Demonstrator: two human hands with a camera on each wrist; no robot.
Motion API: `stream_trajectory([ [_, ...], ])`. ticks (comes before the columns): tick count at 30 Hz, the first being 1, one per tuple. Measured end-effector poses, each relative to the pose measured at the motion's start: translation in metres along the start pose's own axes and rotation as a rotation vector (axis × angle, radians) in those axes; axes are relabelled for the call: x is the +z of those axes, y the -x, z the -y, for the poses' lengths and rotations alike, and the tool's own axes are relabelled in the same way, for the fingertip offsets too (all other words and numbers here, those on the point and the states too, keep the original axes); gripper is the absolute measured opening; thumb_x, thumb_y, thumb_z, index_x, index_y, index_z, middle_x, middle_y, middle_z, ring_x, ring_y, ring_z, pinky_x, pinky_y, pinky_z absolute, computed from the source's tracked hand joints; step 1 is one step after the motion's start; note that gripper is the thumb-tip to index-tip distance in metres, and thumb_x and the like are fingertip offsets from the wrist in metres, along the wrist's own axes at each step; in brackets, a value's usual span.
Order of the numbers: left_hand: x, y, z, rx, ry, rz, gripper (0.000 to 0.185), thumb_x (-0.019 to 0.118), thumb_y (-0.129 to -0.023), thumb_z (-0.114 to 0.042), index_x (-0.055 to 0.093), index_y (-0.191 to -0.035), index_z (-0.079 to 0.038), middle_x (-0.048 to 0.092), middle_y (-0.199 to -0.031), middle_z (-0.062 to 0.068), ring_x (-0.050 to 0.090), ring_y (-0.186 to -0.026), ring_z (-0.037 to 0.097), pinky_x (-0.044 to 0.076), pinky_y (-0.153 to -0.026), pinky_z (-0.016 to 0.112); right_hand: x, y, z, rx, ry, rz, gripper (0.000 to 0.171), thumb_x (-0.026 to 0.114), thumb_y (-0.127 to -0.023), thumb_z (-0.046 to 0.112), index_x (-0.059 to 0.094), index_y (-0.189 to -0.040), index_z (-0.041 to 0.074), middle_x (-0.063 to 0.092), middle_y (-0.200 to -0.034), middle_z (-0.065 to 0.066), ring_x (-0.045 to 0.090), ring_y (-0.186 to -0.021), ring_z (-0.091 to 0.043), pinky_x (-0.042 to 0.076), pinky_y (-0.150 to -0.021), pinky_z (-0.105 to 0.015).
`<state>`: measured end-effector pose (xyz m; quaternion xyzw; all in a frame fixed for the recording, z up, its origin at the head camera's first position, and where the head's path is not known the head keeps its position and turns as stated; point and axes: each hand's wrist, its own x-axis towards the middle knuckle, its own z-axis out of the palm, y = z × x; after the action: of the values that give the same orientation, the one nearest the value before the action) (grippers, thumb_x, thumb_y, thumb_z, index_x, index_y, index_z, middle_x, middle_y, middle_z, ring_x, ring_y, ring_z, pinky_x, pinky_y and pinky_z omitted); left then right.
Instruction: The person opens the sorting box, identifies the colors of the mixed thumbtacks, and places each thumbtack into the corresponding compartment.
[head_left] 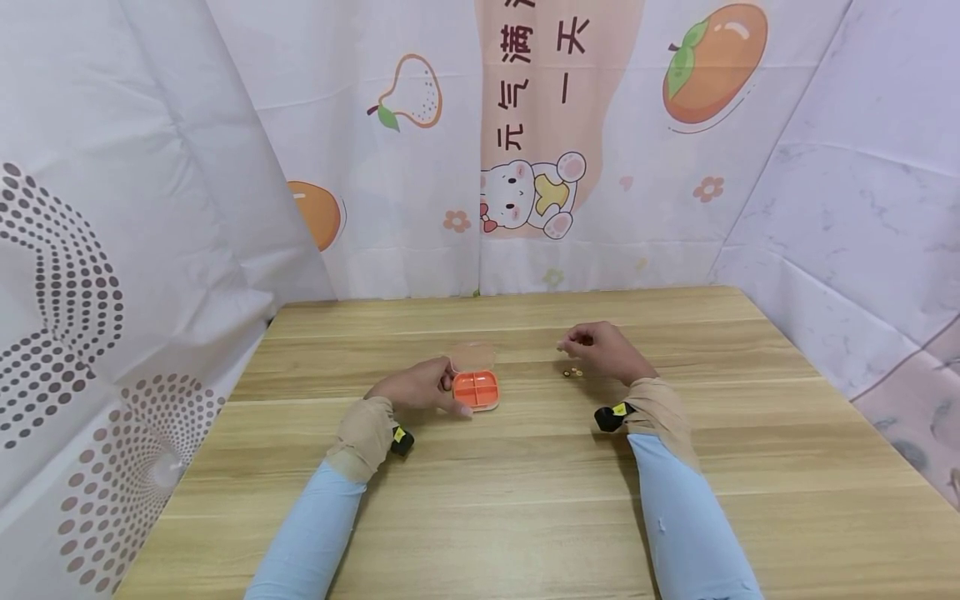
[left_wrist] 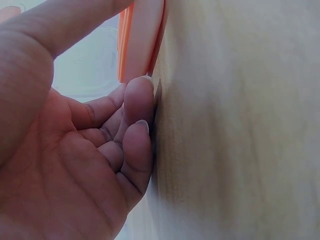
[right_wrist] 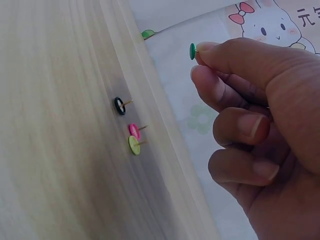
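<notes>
A small orange pill box [head_left: 476,390] with a divided tray lies on the table, its clear lid [head_left: 472,357] tipped back open. My left hand [head_left: 422,387] holds the box from its left side, thumb along the front edge and fingers near the hinge; its lower fingers curl against the tabletop in the left wrist view. Between thumb and index finger, my right hand [right_wrist: 260,110] pinches a green thumbtack [right_wrist: 192,51] by its pin, raised over the table. Below it, a black thumbtack [right_wrist: 120,106], a pink thumbtack [right_wrist: 134,131] and a yellow-green thumbtack [right_wrist: 134,145] lie pins up.
The wooden table [head_left: 525,500] ends at a printed curtain [head_left: 420,167] at the back. White cloth [head_left: 172,167] hangs at the left side. Each wrist carries a small black camera, such as the right one [head_left: 609,418].
</notes>
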<state>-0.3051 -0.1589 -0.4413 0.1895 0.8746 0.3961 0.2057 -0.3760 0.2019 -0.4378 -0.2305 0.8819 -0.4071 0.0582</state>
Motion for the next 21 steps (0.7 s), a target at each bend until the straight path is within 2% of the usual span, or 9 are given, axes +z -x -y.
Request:
stream_trajectory([
  [10, -0.0001, -0.0007, 0.0019, -0.009, -0.015, 0.002, 0.056, 0.092, -0.079, -0.03, 0.054, -0.112, -0.005, 0.056, -0.094, 0.005, 0.048, -0.086, 0.016, 0.043, -0.076, 0.031, 0.0002, 0.0003, 0.002, -0.026, 0.003, 0.007, 0.021, 0.067, -0.102, 0.022, 0.076, -0.109, 0.004, 0.073, -0.102, -0.014, 0.059, -0.085, -0.02, 0.049, -0.074, -0.031],
  [21, -0.0001, -0.0003, 0.0001, -0.001, 0.0, 0.0, 0.057, 0.092, -0.078, -0.028, 0.054, -0.113, -0.004, 0.054, -0.094, 0.006, 0.047, -0.087, 0.017, 0.043, -0.076, 0.031, 0.0026, 0.0001, 0.0066, -0.018, -0.018, 0.028, 0.02, 0.066, -0.103, 0.02, 0.076, -0.11, 0.004, 0.073, -0.103, -0.016, 0.058, -0.083, -0.021, 0.048, -0.073, -0.031],
])
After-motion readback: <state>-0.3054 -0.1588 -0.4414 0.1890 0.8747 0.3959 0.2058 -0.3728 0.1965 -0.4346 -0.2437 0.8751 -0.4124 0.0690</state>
